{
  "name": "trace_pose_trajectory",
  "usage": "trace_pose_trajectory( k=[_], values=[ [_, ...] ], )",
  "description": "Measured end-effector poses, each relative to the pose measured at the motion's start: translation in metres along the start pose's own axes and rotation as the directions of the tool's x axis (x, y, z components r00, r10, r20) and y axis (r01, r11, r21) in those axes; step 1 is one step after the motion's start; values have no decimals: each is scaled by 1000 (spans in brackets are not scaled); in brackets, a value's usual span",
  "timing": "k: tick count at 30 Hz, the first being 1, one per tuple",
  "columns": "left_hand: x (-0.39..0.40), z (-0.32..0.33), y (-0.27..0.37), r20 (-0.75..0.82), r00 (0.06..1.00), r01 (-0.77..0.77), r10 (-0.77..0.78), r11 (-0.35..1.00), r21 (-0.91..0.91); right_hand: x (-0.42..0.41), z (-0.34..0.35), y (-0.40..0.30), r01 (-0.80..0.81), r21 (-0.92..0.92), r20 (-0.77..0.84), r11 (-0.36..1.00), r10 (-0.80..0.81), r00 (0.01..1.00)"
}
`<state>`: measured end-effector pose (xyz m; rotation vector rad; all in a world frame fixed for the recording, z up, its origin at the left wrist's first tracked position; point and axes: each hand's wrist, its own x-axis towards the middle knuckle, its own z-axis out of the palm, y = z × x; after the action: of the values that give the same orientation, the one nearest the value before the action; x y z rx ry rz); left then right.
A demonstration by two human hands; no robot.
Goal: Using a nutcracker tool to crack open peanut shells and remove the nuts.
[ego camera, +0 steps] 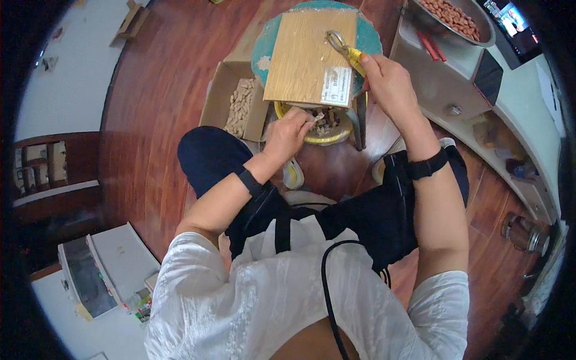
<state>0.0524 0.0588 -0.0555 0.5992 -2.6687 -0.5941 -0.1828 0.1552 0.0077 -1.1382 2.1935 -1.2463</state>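
My right hand (392, 87) grips the handles of a metal nutcracker (337, 41) with yellow and red grips. The tool's looped jaws sit over a wood-grain board (306, 54), which bears a printed white label. The board rests on a round teal stool (266, 42). Just off the board's near edge, my left hand (288, 135) pinches a pale piece of peanut shell (319, 117). Below it stands a bin with a yellow rim (330, 138), with dark and pale scraps inside. Small crumbs lie on the board near the jaws.
Left of the stool, an open cardboard box (216, 96) contains unshelled peanuts (240, 105). A metal bowl of shelled peanuts (452, 18) stands on the cabinet (443, 83) at right, near two red sticks (431, 46). A lidded glass jar (524, 234) is on the floor farther right.
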Motion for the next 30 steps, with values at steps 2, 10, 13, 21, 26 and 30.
trace_pose_trajectory(
  k=[2,10,13,21,26,30],
  values=[
    [1,6,1,1,999,37,-37,999,10,1,0,2,-7,2,5,1000,7,1000],
    [4,50,-57,158,870,398,-468,853,337,2,1,2,-1,-6,18,1000,1,1000],
    [7,47,-56,251,806,457,-536,833,311,1,3,2,-9,-9,40,1000,9,999],
    [-4,27,-86,270,820,558,-505,810,-179,2,0,1,-124,11,61,992,123,991],
    [8,-28,-83,347,626,766,-698,467,-443,3,3,3,-131,24,63,991,129,990],
    [15,-76,-92,227,598,722,-769,394,-569,4,0,3,-108,8,82,994,107,991]
  ],
)
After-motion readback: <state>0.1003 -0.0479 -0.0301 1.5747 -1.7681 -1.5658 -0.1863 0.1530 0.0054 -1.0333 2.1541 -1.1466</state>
